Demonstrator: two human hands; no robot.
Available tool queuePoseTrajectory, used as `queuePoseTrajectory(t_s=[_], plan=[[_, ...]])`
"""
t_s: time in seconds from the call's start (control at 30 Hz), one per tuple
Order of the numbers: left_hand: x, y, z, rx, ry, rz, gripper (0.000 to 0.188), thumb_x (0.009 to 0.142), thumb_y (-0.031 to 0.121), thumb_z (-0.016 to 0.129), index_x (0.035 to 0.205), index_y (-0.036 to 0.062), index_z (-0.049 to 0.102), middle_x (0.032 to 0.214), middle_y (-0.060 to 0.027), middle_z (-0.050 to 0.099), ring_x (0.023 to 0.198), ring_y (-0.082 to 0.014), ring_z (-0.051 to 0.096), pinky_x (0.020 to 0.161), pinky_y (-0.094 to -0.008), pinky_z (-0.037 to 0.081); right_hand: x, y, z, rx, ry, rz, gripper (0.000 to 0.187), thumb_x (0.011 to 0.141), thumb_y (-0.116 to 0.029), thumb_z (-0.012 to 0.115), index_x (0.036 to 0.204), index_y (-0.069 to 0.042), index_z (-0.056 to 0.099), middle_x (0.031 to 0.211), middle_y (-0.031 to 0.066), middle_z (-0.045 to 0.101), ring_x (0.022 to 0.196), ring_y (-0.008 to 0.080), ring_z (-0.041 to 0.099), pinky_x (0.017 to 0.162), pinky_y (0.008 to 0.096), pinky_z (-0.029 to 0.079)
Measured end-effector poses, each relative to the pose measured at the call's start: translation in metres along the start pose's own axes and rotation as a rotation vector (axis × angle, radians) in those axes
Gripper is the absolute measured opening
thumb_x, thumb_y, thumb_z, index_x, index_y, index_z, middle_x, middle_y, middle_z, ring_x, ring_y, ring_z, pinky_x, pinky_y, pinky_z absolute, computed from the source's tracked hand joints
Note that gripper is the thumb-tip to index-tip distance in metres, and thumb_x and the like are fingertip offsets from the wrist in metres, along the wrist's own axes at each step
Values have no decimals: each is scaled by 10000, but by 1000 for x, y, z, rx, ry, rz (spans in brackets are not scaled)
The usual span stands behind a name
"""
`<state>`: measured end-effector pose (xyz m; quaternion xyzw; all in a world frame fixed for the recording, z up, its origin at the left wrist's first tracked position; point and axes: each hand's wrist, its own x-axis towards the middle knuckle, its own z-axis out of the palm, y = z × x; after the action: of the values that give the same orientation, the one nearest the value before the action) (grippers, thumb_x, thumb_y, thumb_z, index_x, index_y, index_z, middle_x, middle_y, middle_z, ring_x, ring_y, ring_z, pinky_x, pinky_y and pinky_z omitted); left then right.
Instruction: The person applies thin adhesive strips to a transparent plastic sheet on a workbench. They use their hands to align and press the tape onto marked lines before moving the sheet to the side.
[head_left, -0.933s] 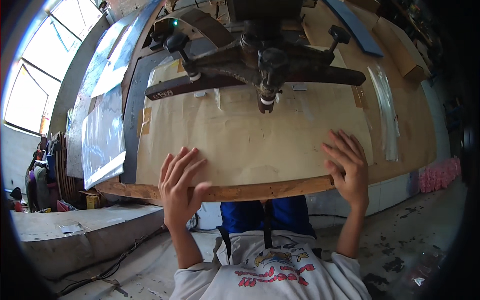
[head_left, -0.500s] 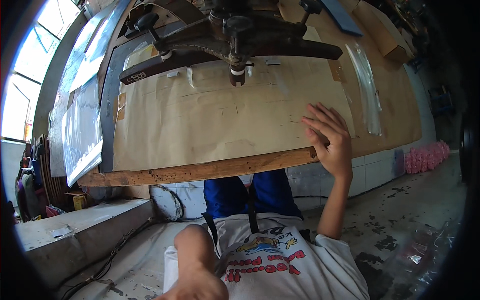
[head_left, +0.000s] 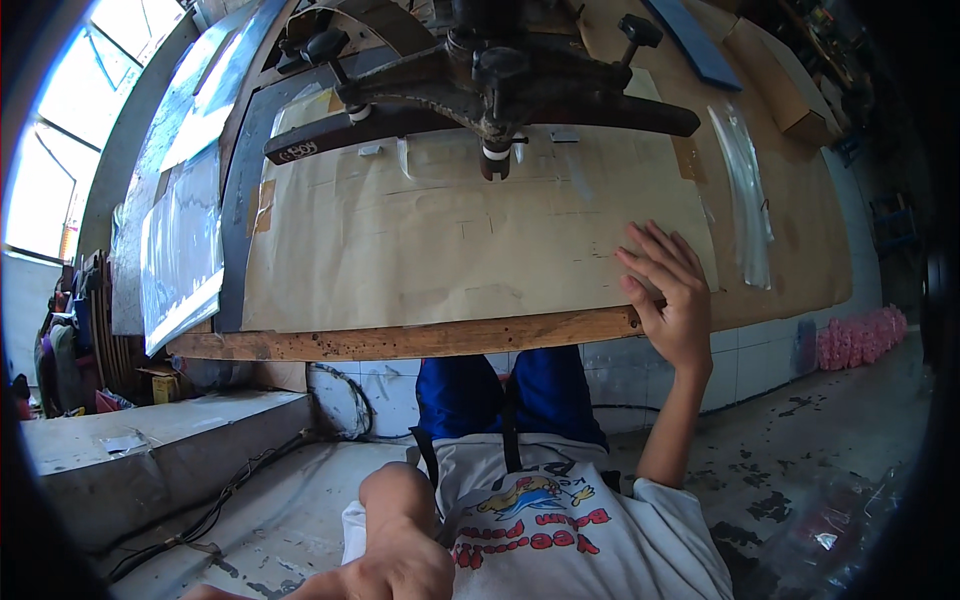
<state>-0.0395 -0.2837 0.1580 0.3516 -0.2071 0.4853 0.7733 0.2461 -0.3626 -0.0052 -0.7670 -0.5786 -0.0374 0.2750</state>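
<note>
My right hand (head_left: 672, 300) rests at the near right edge of a large tan paper sheet (head_left: 400, 250), its fingers stretched forward and slightly apart. Nothing is in it. The sheet lies on a wood-edged worktable (head_left: 400, 346), with small dark marks and tape on its surface. My left hand (head_left: 395, 572) is raised at the lower edge, away from the table. Part of it is cut off, but a stretched finger shows to the left, and I see nothing held. Above the far part of the sheet hangs a dark metal machine head (head_left: 490, 90) with a long crossbar.
Clear plastic sheets (head_left: 183, 255) lie on the table's left; a clear plastic strip (head_left: 742, 195) lies to the right. Farther back are a cardboard box (head_left: 785, 85) and a blue board (head_left: 697, 45). A pink bundle (head_left: 862, 338) sits on the floor, and cables (head_left: 225, 495) run along the left.
The view has shifted, so the table and machine appear a little farther right. My left hand shows more at the lower edge. My right hand stays on the sheet.
</note>
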Motion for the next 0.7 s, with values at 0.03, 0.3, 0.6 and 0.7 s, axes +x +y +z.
queuePoseTrajectory(t_s=[0.03,0.3,0.6,0.7], plan=[[3,-25,18,247,202,173,752,993,-4,578,1641,132,222,1478,-95,501,1118,-248,724,1143,-484,467,2,-2,2,9,-6,-7,273,978,-295,686,1167,-121,779,1398,79,671,1375,306,566,1196,510,364],[-15,23,-59,31,-292,33,799,1006,190,687,1651,266,222,1614,-107,327,1255,-223,652,1283,-520,202,3,3,1,2,4,2,264,984,-282,676,1168,-125,782,1397,77,674,1369,306,572,1195,510,368],[-15,32,-199,2027,61,-175,146,950,113,690,1020,-14,704,1048,-169,736,980,-307,707,882,-418,540,0,1,-1,20,1,20,239,972,-247,678,1135,-114,791,1383,86,682,1368,305,574,1194,509,367],[-17,32,-227,2191,31,-255,151,931,126,720,1000,-9,716,994,-141,712,959,-322,672,890,-426,501,0,-1,-1,26,0,22,234,969,-240,679,1134,-117,792,1385,83,682,1368,303,574,1196,510,364]])
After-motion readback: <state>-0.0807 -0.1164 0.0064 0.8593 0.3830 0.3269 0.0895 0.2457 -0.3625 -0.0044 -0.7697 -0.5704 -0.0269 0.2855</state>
